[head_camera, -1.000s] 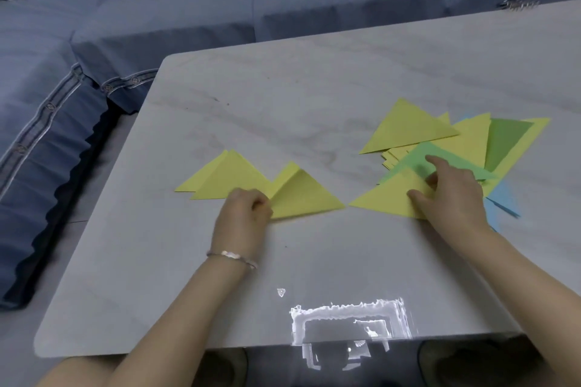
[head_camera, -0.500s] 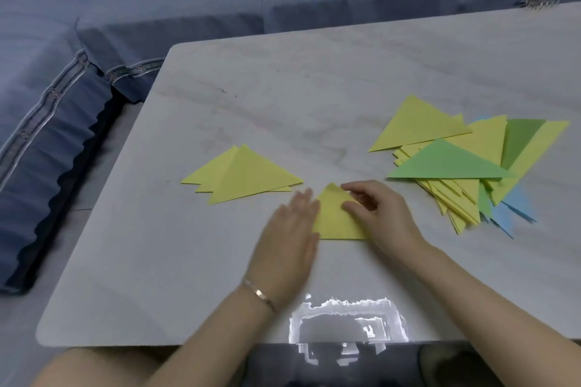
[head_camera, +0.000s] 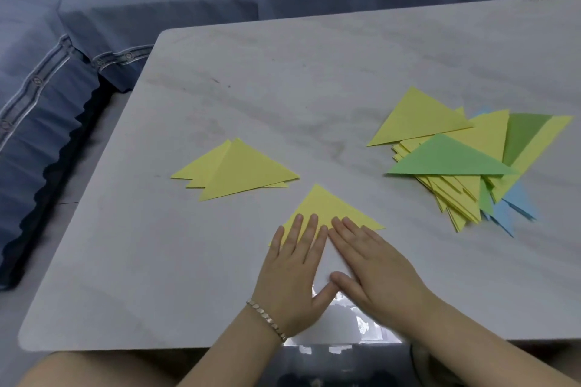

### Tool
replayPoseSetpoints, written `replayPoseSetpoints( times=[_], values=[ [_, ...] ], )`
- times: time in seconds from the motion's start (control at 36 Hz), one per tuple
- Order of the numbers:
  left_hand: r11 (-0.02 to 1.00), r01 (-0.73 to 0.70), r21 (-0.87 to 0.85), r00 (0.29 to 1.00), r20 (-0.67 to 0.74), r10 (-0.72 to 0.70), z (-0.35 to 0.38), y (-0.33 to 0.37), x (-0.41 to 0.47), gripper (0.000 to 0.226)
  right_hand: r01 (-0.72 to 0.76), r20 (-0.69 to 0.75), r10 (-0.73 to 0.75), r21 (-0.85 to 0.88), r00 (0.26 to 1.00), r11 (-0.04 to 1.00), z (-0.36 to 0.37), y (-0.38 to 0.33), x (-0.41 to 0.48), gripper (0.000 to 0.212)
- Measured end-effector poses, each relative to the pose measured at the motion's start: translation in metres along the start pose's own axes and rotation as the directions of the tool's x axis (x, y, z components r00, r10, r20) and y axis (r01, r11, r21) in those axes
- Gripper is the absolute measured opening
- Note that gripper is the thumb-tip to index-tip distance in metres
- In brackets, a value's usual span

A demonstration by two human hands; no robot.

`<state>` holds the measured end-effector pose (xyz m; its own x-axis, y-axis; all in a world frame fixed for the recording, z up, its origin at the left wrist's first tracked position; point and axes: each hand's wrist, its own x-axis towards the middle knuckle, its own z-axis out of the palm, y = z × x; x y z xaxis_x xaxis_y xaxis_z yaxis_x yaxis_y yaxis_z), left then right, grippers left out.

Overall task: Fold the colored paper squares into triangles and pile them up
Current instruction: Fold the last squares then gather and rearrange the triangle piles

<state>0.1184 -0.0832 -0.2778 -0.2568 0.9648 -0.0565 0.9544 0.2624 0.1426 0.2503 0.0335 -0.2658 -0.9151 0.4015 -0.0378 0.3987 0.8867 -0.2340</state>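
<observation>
A yellow paper triangle (head_camera: 323, 204) lies flat near the table's front, point away from me. My left hand (head_camera: 295, 273) and my right hand (head_camera: 374, 270) press on its near edge with straight fingers, side by side, thumbs touching. To the left lies a small pile of folded yellow triangles (head_camera: 242, 171). At the right sits a loose heap of papers (head_camera: 465, 163), yellow mostly, with a green triangle on top and blue pieces underneath.
The pale marble table (head_camera: 283, 78) ends in a rounded corner at front left. A blue sofa (head_camera: 157, 0) runs behind and along the left side. A bright reflection glares at the table's front edge under my wrists.
The yellow paper now lies as one flat triangle. Both hands slid toward me onto its near edge, and my right hand's fingers have straightened from their pinch on it.
</observation>
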Motion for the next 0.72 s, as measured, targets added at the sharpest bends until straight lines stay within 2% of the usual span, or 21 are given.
replayPoseSetpoints(
  times=[0.22,0.61,0.72],
  values=[
    [1.0,-0.01,-0.003,1.0,0.002,0.01,-0.004,-0.003,-0.004,0.065,-0.075,-0.023,0.074,-0.074,0.997,0.994,-0.003,0.013,-0.011,0.071],
    [0.989,0.147,0.03,0.989,0.028,-0.147,-0.019,-0.041,-0.047,0.063,-0.188,-0.066,0.18,-0.141,0.981,0.972,-0.002,0.031,-0.027,0.069],
    [0.983,0.179,0.04,0.981,-0.079,-0.176,-0.024,-0.041,-0.049,0.06,-0.205,-0.079,0.196,-0.124,0.977,0.971,-0.004,0.029,-0.027,0.072]
  ],
)
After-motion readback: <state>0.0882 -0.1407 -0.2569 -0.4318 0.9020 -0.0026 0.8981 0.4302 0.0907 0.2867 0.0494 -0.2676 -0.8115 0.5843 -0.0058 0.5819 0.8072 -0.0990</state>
